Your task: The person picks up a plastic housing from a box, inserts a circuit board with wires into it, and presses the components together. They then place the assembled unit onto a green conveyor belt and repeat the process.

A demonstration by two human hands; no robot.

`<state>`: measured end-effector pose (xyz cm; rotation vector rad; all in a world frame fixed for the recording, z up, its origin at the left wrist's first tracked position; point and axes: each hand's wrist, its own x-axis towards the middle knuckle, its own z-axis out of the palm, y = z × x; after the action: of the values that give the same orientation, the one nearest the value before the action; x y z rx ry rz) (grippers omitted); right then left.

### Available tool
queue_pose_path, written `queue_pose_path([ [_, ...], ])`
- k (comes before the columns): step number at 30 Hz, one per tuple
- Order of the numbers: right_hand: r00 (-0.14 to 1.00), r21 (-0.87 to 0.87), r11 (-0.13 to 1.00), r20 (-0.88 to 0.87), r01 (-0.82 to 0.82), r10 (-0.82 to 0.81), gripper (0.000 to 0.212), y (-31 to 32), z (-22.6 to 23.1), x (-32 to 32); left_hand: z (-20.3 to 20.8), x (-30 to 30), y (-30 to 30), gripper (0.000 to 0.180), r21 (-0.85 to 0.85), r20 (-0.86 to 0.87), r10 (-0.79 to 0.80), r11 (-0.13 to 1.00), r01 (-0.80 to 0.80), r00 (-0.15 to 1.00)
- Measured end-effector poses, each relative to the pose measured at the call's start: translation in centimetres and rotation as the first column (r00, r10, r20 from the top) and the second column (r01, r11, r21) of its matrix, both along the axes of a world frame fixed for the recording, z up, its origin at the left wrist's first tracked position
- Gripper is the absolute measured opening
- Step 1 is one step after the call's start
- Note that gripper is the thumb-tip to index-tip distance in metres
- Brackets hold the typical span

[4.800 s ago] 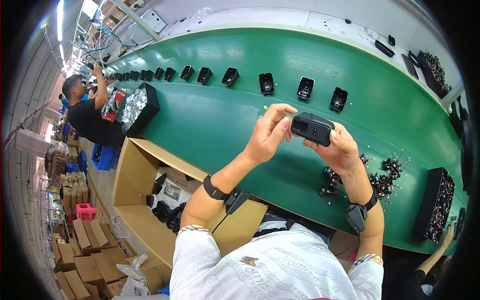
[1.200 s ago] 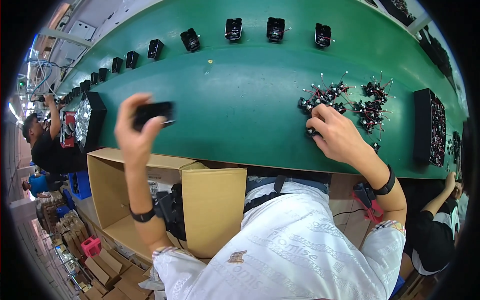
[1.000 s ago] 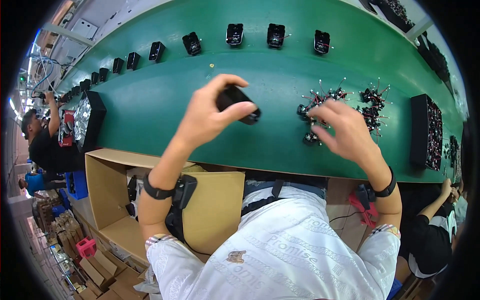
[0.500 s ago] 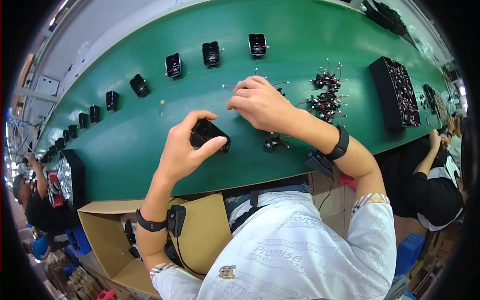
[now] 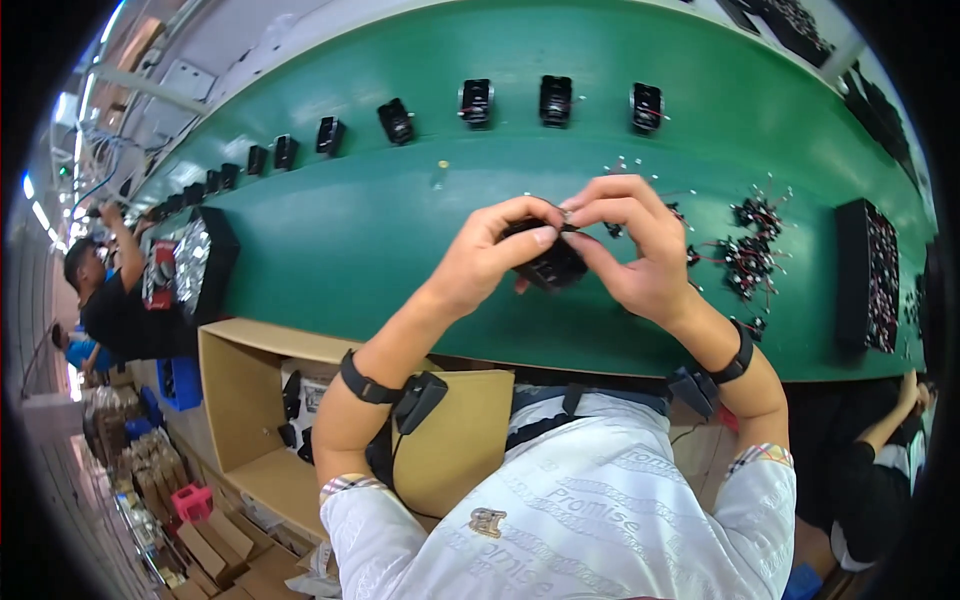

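While both hands meet above the green belt (image 5: 330, 250), entries run as follows
Left hand (image 5: 490, 255): raised from lower left, fingers curled over the top of the small black housing (image 5: 548, 262), thumb beneath, gripping it
Right hand (image 5: 640, 250): raised from lower right, fingertips pinching at the housing's upper edge
Black housing: boxy, dark, matte, mostly hidden by fingers; held just above the belt's near half
Wired parts (image 5: 745, 250): loose pile on the belt, right of the housing
Black tray (image 5: 868, 275): at the belt's right end
Cardboard box (image 5: 250, 400): open, below the belt's near edge
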<state>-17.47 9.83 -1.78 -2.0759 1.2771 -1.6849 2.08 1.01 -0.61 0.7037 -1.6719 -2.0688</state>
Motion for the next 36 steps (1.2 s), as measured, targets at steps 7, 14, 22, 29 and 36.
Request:
queue_pose_path([
  [7,0.908,0.208,0.936,0.372,-0.286,0.195,0.015,-0.8,-0.2,0.3,0.0,0.6,-0.8,0.022,-0.069,-0.117,0.116,0.99,-0.125,0.986],
  [14,0.884,0.335,0.882,0.438,-0.331,0.165,0.013,-1.8,-0.2,0.2,-0.1,0.8,-0.9,0.021,-0.158,-0.039,0.044,0.986,-0.05,0.998],
  [22,0.951,0.555,0.832,-0.252,-0.01,0.179,0.016,-3.3,-0.3,-5.3,-0.9,0.2,-3.1,0.023,-0.172,-0.061,0.352,0.918,-0.358,0.934],
  [29,0.743,0.372,0.928,-0.623,0.005,0.246,0.037,-5.9,0.6,-0.2,-1.9,3.1,-5.5,0.021,-0.5,-0.094,0.475,0.737,-0.454,0.875],
  [36,0.712,0.448,0.894,-0.631,0.008,0.309,0.037,-8.2,-2.7,-0.1,-1.1,-0.5,-4.4,0.034,-0.646,0.048,0.464,0.69,-0.327,0.885],
])
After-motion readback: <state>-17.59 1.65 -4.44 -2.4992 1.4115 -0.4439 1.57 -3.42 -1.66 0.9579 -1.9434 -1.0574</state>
